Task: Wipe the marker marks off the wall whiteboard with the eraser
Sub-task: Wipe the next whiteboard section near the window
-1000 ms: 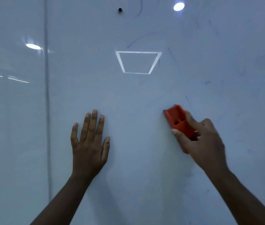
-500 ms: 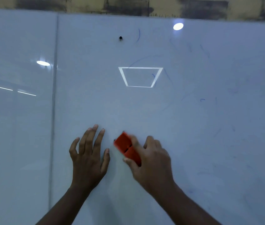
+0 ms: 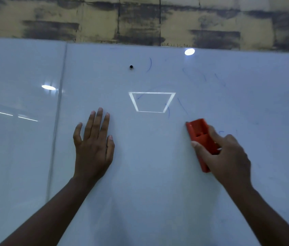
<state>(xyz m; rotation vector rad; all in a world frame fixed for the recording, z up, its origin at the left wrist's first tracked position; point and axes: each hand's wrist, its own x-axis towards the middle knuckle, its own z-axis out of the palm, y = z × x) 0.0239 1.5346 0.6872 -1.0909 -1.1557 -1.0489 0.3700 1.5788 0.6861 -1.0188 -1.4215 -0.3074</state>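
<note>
Now: right hand (image 3: 228, 157) grips eraser (image 3: 199, 134) on whiteboard (image 3: 149, 174); left hand (image 3: 94, 148) flat, fingers spread, well apart to left.

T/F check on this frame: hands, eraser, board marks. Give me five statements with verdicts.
1. The right hand grips the red eraser. True.
2. The left hand holds a marker. False: it rests flat on the whiteboard, fingers straight, holding nothing.
3. Blue marker strokes remain above the eraser. True.
4. The eraser lies to the left of the left hand. False: it is to its right.
5. The board is wiped fully clean. False: faint blue lines still show.
</note>
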